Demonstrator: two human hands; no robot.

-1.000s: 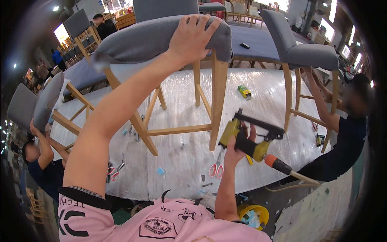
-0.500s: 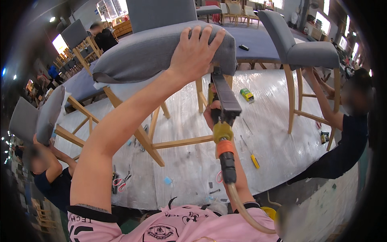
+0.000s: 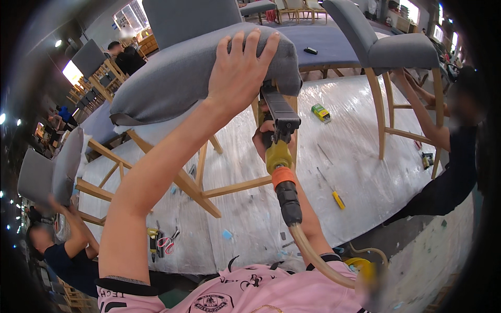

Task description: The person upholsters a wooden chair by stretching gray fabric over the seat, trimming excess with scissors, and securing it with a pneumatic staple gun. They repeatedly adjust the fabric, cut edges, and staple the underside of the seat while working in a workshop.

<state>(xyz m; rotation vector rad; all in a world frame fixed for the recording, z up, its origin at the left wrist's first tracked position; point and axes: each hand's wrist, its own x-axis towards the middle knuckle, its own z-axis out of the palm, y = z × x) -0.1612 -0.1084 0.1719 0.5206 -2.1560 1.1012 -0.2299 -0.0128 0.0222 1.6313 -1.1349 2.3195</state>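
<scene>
**Plainly, a right hand (image 3: 265,139) held a staple gun (image 3: 282,112) under a gray chair's (image 3: 156,86) seat**

Nearest, a pale hose (image 3: 317,260) curved up to the orange-and-black coupling (image 3: 286,189) at the back of the gun. On the plastic-covered tabletop (image 3: 261,221), red-handled scissors (image 3: 168,243) lay to the left and a yellow-handled screwdriver (image 3: 338,200) to the right. The right hand was wrapped around the gun, whose nose sat at the lower edge of the seat, near a wooden leg; whether it touched, one could not tell. The left hand (image 3: 237,73) pressed on the padded side, fingers spread wide, thumb hidden. The gray chair stood on the tabletop, and a green-and-yellow box (image 3: 321,112) lay beyond its right side. At the left, one co-worker (image 3: 70,258) reached up to a second chair (image 3: 37,176); at the right, another person (image 3: 459,167) had hands beneath a third chair (image 3: 404,51). Farther off, a small black object (image 3: 310,50) rested on a blue-gray surface (image 3: 339,44).
</scene>
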